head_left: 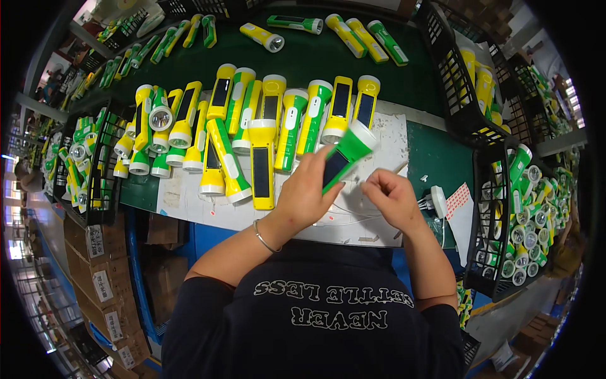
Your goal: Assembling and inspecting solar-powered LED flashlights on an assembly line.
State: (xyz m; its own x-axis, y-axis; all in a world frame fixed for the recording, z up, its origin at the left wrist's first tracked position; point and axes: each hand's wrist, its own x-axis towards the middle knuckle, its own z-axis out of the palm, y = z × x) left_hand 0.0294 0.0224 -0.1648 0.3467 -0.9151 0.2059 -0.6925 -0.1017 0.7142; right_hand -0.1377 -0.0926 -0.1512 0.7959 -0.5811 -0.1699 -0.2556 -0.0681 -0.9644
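Two bare hands over a white board (392, 136) on a dark green tabletop (404, 82). In the left hand (306, 189), just one flashlight: a green plastic one with a dark rectangular panel and a flared white head (348, 155), raised above the board, tilted, head toward the upper right. Left fingers wrapped behind the body, thumb along the near end, closed firmly around it. Left forearm slanting up and inward from the lower left, elbow bent, one silver-coloured bangle (265, 236) around the wrist. Right hand (392, 196) near the flashlight but apart from it, fingers curled in, thumb close to forefinger; impossible to tell whether pinching anything. Right forearm angled up and inward from the lower right.

Beyond the hands, at least fifteen yellow-and-green flashlights (262, 167), overlapping, exact count hidden. Farther back, right of centre, five more (295, 24): two lying singly, three side by side. Beside the right forearm, one white plug-like block (435, 201) and one sheet of red stickers (457, 201). Nearby, three black plastic lattice crates (478, 165) with flashlights inside: one left, two right.
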